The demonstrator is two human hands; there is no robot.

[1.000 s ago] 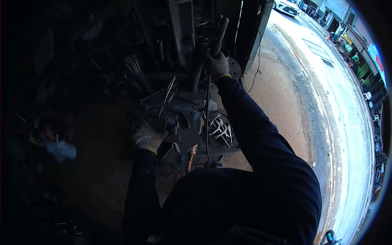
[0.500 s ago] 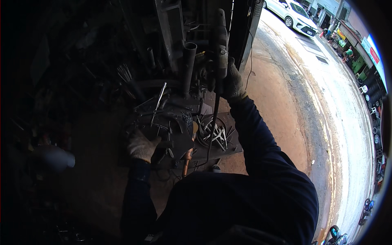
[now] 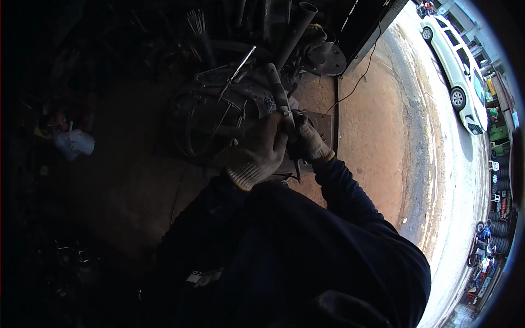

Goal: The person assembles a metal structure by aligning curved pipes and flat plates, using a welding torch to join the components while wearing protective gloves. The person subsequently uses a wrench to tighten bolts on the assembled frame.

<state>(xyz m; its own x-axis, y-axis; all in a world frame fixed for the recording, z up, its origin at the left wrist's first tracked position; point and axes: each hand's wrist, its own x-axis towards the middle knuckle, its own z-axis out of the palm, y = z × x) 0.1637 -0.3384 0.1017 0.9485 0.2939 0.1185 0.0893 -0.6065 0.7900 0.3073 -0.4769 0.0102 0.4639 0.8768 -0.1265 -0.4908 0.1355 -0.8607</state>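
A long, dark, cylindrical corded tool [image 3: 279, 90] stands tilted in front of me, its upper end leaning away to the left. My right hand [image 3: 313, 141], in a knitted work glove, is closed round its lower part. My left hand [image 3: 261, 148], gloved likewise, reaches it from the left with fingers curled against its side; some fingertips are hidden in shadow. A dark cord [image 3: 298, 170] drops below the hands. Just beyond the left hand, thin metal rods and a bright metal bar [image 3: 243, 64] lie on the dark, cluttered work surface.
An upright pipe [image 3: 299, 30] and a round flanged metal piece [image 3: 327, 59] stand at the back. A bundle of thin rods [image 3: 196, 23] pokes up at back left. A thin cable [image 3: 358, 85] crosses the ground at right. A white car [image 3: 456, 71] is on the street.
My right hand has lowered the tool toward my body. My left hand has come from the cluttered surface over to the tool. The view has shifted, and the white car shows farther right.
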